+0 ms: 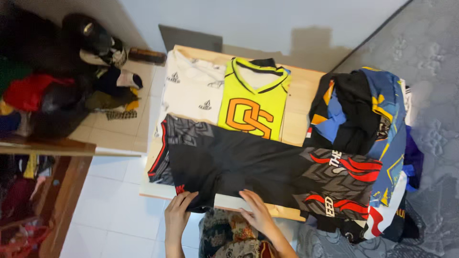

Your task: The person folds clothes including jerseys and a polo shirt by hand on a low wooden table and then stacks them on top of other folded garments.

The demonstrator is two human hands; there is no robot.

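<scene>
White floor tiles [112, 224] fill the lower left, open and bare between a brown wooden shelf edge [48, 148] and the near edge of a low, pale wooden table [299, 102]. Above that shelf, a dark heap of caps and clothes [71, 81] crowds the left wall.

On the table's far left corner lies a folded white shirt with small dark emblems [191, 88], touching a folded neon-yellow jersey with orange lettering [253, 98] just beside it. Bare wood shows only in a narrow strip right of the yellow jersey.

Across the front of the table spreads a black jersey with red and grey patterned sleeves [239, 167], its left sleeve hanging over the table's left edge and its right sleeve running past the right end. The left hand [178, 212] sits at the near edge, fingers together and curled, pinching the jersey's hem. The right hand [256, 210] lies just to its right, fingers spread slightly and pressed flat on the hem at the table's rim.

Further right, a tall pile of black, blue and yellow garments [370, 110] covers the table's end, spilling toward a grey patterned carpet [430, 57].
</scene>
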